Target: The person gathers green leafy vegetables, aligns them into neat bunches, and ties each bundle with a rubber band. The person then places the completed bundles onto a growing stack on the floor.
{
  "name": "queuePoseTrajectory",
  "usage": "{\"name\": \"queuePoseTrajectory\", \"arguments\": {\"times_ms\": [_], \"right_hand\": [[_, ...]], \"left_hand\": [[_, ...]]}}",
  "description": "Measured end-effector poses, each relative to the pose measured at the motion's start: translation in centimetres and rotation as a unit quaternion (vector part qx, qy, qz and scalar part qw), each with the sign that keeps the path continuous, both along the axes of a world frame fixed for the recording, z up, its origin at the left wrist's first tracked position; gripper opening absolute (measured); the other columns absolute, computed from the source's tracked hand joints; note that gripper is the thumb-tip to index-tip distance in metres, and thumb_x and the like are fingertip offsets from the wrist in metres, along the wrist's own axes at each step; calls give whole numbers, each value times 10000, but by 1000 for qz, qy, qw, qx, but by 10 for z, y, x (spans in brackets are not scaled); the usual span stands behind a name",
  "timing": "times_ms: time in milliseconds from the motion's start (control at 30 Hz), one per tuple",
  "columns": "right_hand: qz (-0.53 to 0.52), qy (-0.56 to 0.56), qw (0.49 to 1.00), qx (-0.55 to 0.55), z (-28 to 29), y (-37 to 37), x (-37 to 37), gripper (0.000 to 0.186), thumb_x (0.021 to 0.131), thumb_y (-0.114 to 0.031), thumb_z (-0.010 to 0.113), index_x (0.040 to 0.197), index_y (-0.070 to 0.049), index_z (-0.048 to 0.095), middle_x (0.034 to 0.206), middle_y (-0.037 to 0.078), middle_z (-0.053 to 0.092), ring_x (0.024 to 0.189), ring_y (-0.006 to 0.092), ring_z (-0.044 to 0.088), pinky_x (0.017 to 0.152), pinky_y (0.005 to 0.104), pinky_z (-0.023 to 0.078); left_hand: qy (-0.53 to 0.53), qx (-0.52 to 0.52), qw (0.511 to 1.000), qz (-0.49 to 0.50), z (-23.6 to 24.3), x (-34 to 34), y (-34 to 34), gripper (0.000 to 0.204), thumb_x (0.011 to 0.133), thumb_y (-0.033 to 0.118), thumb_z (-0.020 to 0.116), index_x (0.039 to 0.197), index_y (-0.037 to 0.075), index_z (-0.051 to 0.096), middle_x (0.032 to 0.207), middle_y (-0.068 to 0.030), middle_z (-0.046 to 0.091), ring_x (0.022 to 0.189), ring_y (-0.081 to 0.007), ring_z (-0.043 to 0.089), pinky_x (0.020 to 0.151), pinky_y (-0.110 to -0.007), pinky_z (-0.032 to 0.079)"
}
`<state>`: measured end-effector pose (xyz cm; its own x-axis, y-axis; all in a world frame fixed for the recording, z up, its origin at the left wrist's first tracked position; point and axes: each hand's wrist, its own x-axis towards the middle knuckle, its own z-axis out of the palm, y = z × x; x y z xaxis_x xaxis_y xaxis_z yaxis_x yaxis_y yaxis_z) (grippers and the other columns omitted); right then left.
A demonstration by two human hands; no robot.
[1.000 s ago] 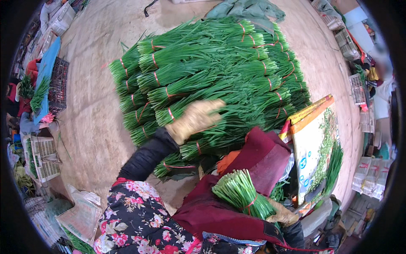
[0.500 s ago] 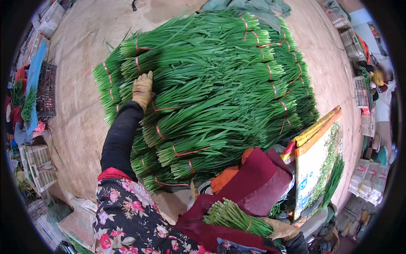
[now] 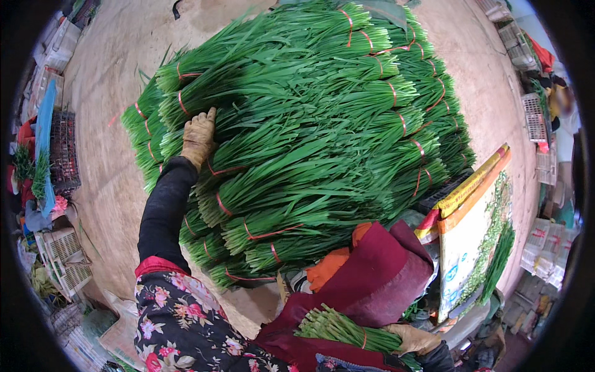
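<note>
A large pile of green chive bundles [image 3: 310, 130], each tied with red bands, fills the middle of the floor. My left hand [image 3: 198, 136], in a worn tan glove on a black sleeve, rests flat on a bundle at the pile's left side, fingers pointing up. My right hand [image 3: 414, 339], also gloved, grips one loose chive bundle [image 3: 344, 328] low in the picture, over my dark red apron [image 3: 372, 279]. The cut stem ends of that bundle point left.
A yellow and white sack [image 3: 471, 235] holding greens leans at the right. Plastic crates [image 3: 62, 260] stand along the left edge, and more crates [image 3: 536, 118] line the right. Bare tan floor [image 3: 105, 173] surrounds the pile.
My left hand has slid further up and left along the pile's edge. The view has moved closer to the pile. My right hand keeps the loose bundle low by the apron.
</note>
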<state>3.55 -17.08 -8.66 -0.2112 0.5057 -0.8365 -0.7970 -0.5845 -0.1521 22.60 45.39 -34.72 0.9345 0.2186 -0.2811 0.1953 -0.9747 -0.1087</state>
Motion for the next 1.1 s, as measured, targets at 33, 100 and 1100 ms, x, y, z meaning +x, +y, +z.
{"name": "queuePoseTrajectory", "arguments": {"times_ms": [33, 100, 1100], "right_hand": [[11, 6, 1000, -6, 0, -2, 1, 836, 675, -179, 863, 1385, 12, 464, 1263, 45, 586, 1121, 132, 539, 978, 287, 441], [25, -52, 998, 4, -2, -6, -2, 793, 680, -165, 853, 1361, 15, 488, 1232, 48, 601, 1099, 135, 550, 960, 293, 452], [153, -97, 983, 23, 19, 21, 29, 675, 713, -63, 668, 1353, -6, 464, 1231, 81, 587, 1100, 176, 549, 926, 309, 446]], "left_hand": [[-5, -8, 1000, 3, -2, 2, 2, 979, 623, 181, 857, 1458, 79, 356, 1190, -131, 543, 1131, -320, 544, 964, -431, 438], [-14, -25, 1000, 10, -9, 4, 9, 946, 636, 152, 843, 1451, 83, 369, 1201, -133, 548, 1137, -327, 548, 963, -443, 439], [-276, 80, 958, -11, -30, 29, 2, 815, 740, 51, 661, 1478, 251, 379, 1039, -47, 563, 999, -259, 579, 844, -428, 457]]}}
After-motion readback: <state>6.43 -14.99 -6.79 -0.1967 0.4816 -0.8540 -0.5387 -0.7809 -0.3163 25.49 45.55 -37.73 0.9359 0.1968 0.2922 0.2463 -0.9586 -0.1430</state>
